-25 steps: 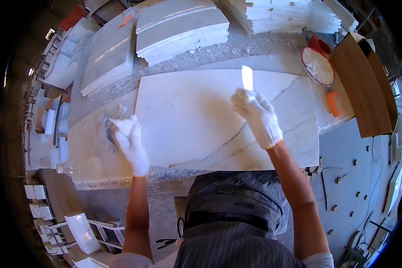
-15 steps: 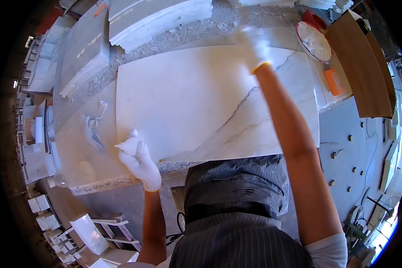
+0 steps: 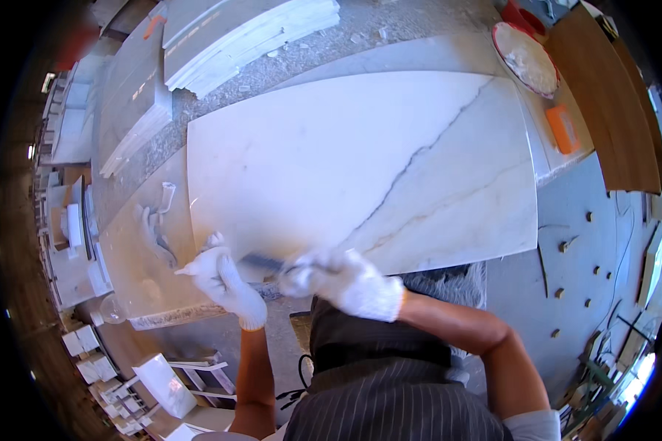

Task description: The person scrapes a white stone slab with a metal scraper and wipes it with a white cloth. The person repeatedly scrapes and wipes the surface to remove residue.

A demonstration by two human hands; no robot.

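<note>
At the slab's near edge, toward its left corner, the hands sit just apart. The gloved right hand [image 3: 346, 283] seems curled round a blurred dark tool [image 3: 261, 262] pointing at the gloved left hand [image 3: 228, 287], whose fingers are bent; whether they grip anything, I cannot tell, nor whether the tool touches stone. Good handling here would mean keeping the left fingertips out of the tool's line, its strokes short and its blade low against the polish. The veined marble slab [image 3: 331, 162] lies flat on the desk [image 3: 129, 253]. Left of the slab rests a crumpled grey cloth [image 3: 152, 234]; right of it, an orange block [image 3: 563, 130]; beyond its far right corner, a red-rimmed basin [image 3: 526, 60]; beyond its far left, stacked slabs [image 3: 246, 44].
</note>
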